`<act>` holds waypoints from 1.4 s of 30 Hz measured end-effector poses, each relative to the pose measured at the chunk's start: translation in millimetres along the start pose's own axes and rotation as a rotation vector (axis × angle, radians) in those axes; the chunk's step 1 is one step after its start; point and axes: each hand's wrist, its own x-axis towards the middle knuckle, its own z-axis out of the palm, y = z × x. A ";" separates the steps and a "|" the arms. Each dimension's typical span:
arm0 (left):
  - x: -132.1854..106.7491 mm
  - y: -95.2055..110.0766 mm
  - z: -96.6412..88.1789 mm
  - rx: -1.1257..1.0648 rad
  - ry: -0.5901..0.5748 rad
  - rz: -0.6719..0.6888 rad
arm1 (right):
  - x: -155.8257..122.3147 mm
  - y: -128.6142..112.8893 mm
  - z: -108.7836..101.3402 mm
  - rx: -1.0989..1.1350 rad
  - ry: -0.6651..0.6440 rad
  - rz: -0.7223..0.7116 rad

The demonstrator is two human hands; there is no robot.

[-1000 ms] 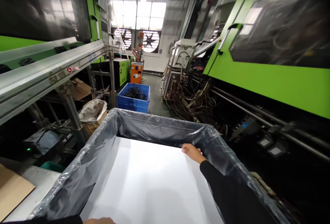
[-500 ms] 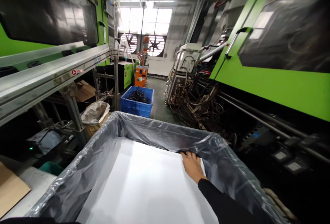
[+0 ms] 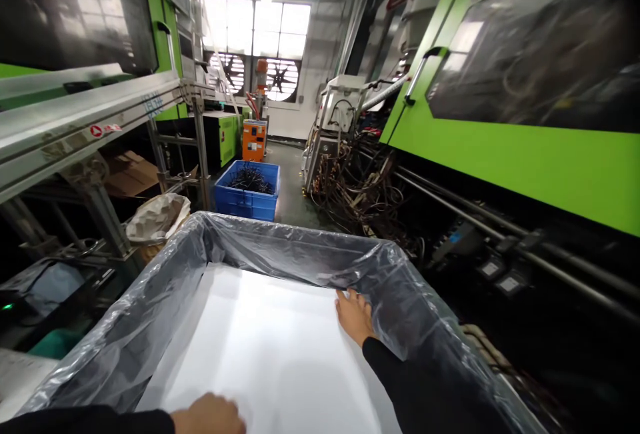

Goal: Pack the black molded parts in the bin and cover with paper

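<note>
A large white sheet point(image 3: 270, 347) lies flat inside a big bin lined with clear grey plastic point(image 3: 150, 287). My right hand point(image 3: 354, 314) rests palm down on the sheet's far right corner, fingers stretched out against the plastic liner. My left hand point(image 3: 209, 414) shows at the bottom edge, lying on the near part of the sheet; its fingers are blurred and partly cut off. Both arms wear black sleeves.
A blue crate point(image 3: 247, 191) of dark parts stands on the floor beyond the bin. Green machines point(image 3: 500, 147) flank a narrow aisle. A tangle of cables point(image 3: 360, 187) lies right of the crate. A metal conveyor frame point(image 3: 95, 121) and a paper-lined sack point(image 3: 156, 217) stand at left.
My right hand slid flat onto the sheet's far right corner and pressed it down. My left hand came back into view at the bottom. The view shifted slightly right.
</note>
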 end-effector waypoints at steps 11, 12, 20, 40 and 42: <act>92.5 -141.5 -90.6 0.008 0.682 -0.552 | -11.8 -1.1 28.4 0.032 0.115 0.098; 94.0 -151.0 -86.2 0.003 0.693 -0.556 | -11.4 -0.2 31.2 0.041 0.123 0.096; 90.1 -179.4 -69.3 0.000 0.789 -0.425 | -12.3 -2.4 39.3 0.074 0.176 0.170; 90.2 -178.8 -70.1 0.052 0.770 -0.604 | -2.4 4.8 52.8 0.033 0.183 0.201; 86.9 -174.9 -79.2 0.032 0.730 -0.624 | -2.7 4.0 53.7 0.024 0.188 0.186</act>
